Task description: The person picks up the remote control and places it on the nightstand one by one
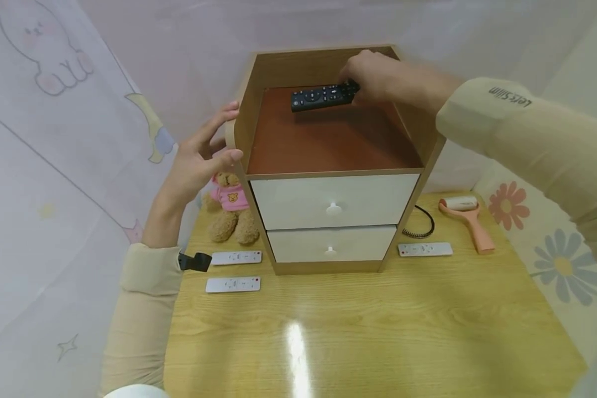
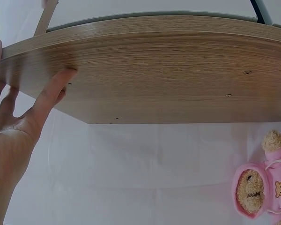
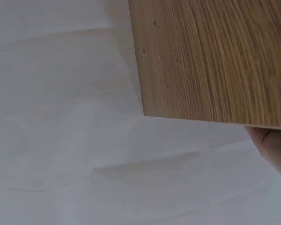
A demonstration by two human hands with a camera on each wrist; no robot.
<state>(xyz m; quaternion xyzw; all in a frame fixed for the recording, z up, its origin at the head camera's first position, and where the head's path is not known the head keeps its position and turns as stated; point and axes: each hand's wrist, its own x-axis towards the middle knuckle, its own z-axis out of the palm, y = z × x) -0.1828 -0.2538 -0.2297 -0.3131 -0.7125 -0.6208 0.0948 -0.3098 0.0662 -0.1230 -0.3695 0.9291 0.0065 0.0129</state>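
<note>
A small wooden cabinet (image 1: 335, 268) with two white drawers and an open top compartment stands on the table. Over the compartment's reddish-brown floor (image 1: 328, 143), my right hand (image 1: 373, 74) grips a black remote control (image 1: 315, 98) by one end. The remote's buttons face me. My left hand (image 1: 194, 157) rests against the cabinet's left side with its fingers spread. In the left wrist view, the fingers of that hand (image 2: 18, 122) touch the wooden side panel (image 2: 168, 75). From the right wrist, the panel (image 3: 215, 61) hides most of my right hand (image 3: 276, 147) and all of the remote.
Left of the cabinet, a teddy bear (image 1: 232, 202) in pink sits behind two white remotes (image 1: 236, 257) (image 1: 232, 284). To its right lie another white remote (image 1: 425, 249), a black coiled cord (image 1: 423, 235) and an orange-handled lint roller (image 1: 470, 218). Patterned cloth (image 1: 55, 193) hangs around the table.
</note>
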